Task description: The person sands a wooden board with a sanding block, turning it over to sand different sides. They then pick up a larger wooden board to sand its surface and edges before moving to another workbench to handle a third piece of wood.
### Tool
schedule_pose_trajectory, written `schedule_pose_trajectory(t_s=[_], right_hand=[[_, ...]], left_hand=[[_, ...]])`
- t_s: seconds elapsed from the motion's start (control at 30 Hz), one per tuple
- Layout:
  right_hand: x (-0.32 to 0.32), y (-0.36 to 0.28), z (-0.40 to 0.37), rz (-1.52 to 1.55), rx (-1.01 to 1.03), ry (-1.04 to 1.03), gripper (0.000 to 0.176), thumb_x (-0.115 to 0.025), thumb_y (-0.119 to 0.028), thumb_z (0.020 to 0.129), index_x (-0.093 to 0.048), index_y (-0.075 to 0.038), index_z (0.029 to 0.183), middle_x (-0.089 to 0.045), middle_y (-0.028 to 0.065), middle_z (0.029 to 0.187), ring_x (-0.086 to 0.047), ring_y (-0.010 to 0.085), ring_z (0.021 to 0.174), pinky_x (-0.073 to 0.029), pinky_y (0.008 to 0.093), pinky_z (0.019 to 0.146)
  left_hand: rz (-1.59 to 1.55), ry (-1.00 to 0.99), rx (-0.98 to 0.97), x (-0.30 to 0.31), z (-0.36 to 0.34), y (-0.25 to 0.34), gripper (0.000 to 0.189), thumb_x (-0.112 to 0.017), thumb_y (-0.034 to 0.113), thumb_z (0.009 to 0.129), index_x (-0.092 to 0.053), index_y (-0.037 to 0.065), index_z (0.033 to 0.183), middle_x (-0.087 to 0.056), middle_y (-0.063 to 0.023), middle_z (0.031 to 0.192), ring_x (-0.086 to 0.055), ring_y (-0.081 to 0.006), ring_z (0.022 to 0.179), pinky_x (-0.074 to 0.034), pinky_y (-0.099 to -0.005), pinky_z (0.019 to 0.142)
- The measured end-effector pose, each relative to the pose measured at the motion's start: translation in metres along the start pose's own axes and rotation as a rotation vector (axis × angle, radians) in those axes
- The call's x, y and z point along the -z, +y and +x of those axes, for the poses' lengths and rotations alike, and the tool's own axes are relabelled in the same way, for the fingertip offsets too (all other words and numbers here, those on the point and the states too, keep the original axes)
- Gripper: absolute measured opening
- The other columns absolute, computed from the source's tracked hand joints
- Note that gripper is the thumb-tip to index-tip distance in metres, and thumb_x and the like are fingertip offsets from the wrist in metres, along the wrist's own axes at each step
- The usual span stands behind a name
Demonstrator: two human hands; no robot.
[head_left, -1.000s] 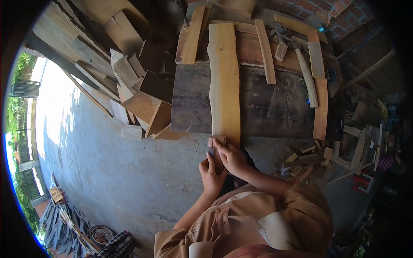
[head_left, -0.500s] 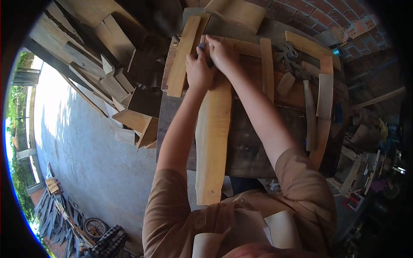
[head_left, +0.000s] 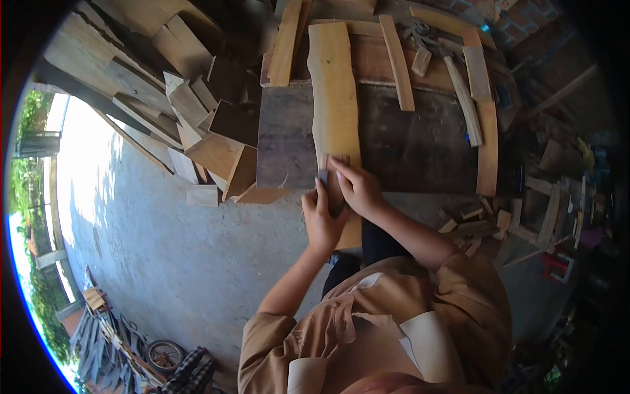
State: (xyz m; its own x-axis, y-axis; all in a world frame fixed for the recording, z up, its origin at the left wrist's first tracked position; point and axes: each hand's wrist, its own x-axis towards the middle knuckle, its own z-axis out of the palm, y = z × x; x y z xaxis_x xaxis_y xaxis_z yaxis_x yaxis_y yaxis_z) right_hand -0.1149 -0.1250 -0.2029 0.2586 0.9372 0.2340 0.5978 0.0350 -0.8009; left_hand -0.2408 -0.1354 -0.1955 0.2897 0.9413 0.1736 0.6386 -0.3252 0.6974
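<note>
A long pale-yellow board point(head_left: 335, 92) with a wavy left edge lies lengthwise on the dark workbench point(head_left: 420, 144), its near end sticking out past the bench edge toward my body. On the board's near part sits a small wooden hand plane point(head_left: 335, 192), mostly covered by my fingers. My left hand point(head_left: 323, 222) is wrapped round its left and rear side. From the right, my right hand point(head_left: 359, 192) grips it, with the index finger stretched along the front. The plane's underside is hidden.
Wood strips point(head_left: 396, 62) lie across the bench, with a curved wooden handle point(head_left: 463, 98) and a metal tool point(head_left: 420, 29) farther right. Stacked boards point(head_left: 190, 98) lean at the left. Offcuts point(head_left: 476, 226) lie on the floor right of my legs.
Both hands have come with the hand plane from the board's far end back to its near end, close to my body. My view has shifted too.
</note>
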Motion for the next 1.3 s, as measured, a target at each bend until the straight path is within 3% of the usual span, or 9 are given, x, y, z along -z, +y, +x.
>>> schedule_pose_trajectory(t_s=[0.17, 0.33, 0.43, 0.7, 0.77, 1.03, 1.17, 1.23, 1.3], right_hand=[[-0.005, -0.018, -0.137, -0.036, -0.106, -0.1, 0.04, -0.053, -0.01, 0.083, -0.051, -0.018, 0.122, -0.06, 0.0128, 0.083, -0.06, 0.0303, 0.063, -0.048, 0.0363, 0.053], [-0.001, -0.014, -0.124, -0.031, -0.038, -0.011, 0.045, -0.054, -0.009, 0.08, -0.05, -0.019, 0.123, -0.058, 0.0115, 0.08, -0.059, 0.0288, 0.06, -0.048, 0.0376, 0.051], [0.007, -0.008, -0.08, -0.158, -0.191, -0.133, 0.04, -0.053, -0.008, 0.082, -0.053, -0.019, 0.12, -0.058, 0.0125, 0.079, -0.059, 0.0304, 0.065, -0.048, 0.0373, 0.056], [0.015, 0.062, 0.133, -0.218, -0.223, 0.005, 0.034, -0.051, -0.015, 0.085, -0.055, -0.024, 0.118, -0.062, 0.0129, 0.087, -0.061, 0.0306, 0.075, -0.049, 0.0375, 0.064], [0.015, 0.085, 0.198, -0.158, -0.144, 0.087, 0.03, -0.049, -0.02, 0.084, -0.058, -0.024, 0.113, -0.06, 0.0149, 0.072, -0.06, 0.0323, 0.067, -0.048, 0.0419, 0.057], [0.019, 0.123, 0.353, -0.13, -0.204, -0.016, 0.031, -0.038, -0.029, 0.09, -0.057, -0.022, 0.114, -0.062, 0.0131, 0.097, -0.06, 0.0332, 0.086, -0.048, 0.0402, 0.075], [0.028, 0.106, 0.32, -0.139, -0.17, -0.071, 0.03, -0.043, -0.023, 0.09, -0.056, -0.014, 0.116, -0.059, 0.0173, 0.104, -0.059, 0.0322, 0.092, -0.046, 0.0348, 0.078], [0.028, 0.099, 0.265, -0.077, -0.122, -0.11, 0.029, -0.047, -0.017, 0.089, -0.055, -0.009, 0.116, -0.058, 0.0183, 0.107, -0.058, 0.0311, 0.096, -0.046, 0.0344, 0.08], [0.028, 0.074, 0.18, -0.1, -0.069, -0.065, 0.031, -0.047, -0.02, 0.086, -0.057, -0.015, 0.114, -0.061, 0.0192, 0.091, -0.059, 0.0358, 0.08, -0.048, 0.0411, 0.069]], left_hand=[[-0.029, -0.107, 0.099, 0.014, -0.137, -0.008, 0.082, -0.077, 0.017, 0.058, -0.037, -0.006, 0.127, -0.045, -0.0215, 0.104, -0.049, -0.035, 0.09, -0.043, -0.0395, 0.078], [0.014, -0.129, 0.07, 0.01, -0.124, -0.004, 0.081, -0.077, 0.016, 0.059, -0.038, -0.006, 0.127, -0.045, -0.0212, 0.105, -0.049, -0.0342, 0.092, -0.043, -0.0389, 0.079], [0.031, -0.131, 0.06, -0.006, -0.077, -0.003, 0.082, -0.076, 0.017, 0.059, -0.037, -0.006, 0.127, -0.045, -0.0204, 0.105, -0.049, -0.034, 0.093, -0.042, -0.0384, 0.08], [0.165, -0.007, -0.042, -0.07, 0.145, 0.013, 0.081, -0.074, 0.02, 0.061, -0.037, -0.005, 0.128, -0.045, -0.021, 0.105, -0.048, -0.0362, 0.095, -0.042, -0.0398, 0.081], [0.15, 0.025, -0.011, -0.085, 0.207, 0.019, 0.082, -0.075, 0.022, 0.06, -0.037, -0.004, 0.128, -0.045, -0.0212, 0.103, -0.049, -0.0364, 0.094, -0.042, -0.0396, 0.081], [0.21, 0.07, 0.099, -0.114, 0.358, 0.022, 0.079, -0.074, 0.037, 0.062, -0.042, 0.003, 0.126, -0.045, -0.0204, 0.105, -0.051, -0.0357, 0.097, -0.046, -0.0402, 0.079], [0.171, 0.054, 0.045, -0.1, 0.321, 0.02, 0.077, -0.075, 0.035, 0.059, -0.047, 0.002, 0.123, -0.047, -0.0203, 0.101, -0.052, -0.0357, 0.092, -0.045, -0.0397, 0.079], [0.133, 0.202, -0.062, -0.095, 0.258, 0.016, 0.073, -0.073, 0.029, 0.059, -0.048, 0.0, 0.121, -0.048, -0.0198, 0.098, -0.052, -0.036, 0.091, -0.045, -0.0392, 0.079], [0.056, 0.1, 0.044, -0.072, 0.178, 0.023, 0.073, -0.073, 0.025, 0.06, -0.047, 0.0, 0.123, -0.048, -0.0194, 0.098, -0.05, -0.0356, 0.092, -0.044, -0.0381, 0.079]])
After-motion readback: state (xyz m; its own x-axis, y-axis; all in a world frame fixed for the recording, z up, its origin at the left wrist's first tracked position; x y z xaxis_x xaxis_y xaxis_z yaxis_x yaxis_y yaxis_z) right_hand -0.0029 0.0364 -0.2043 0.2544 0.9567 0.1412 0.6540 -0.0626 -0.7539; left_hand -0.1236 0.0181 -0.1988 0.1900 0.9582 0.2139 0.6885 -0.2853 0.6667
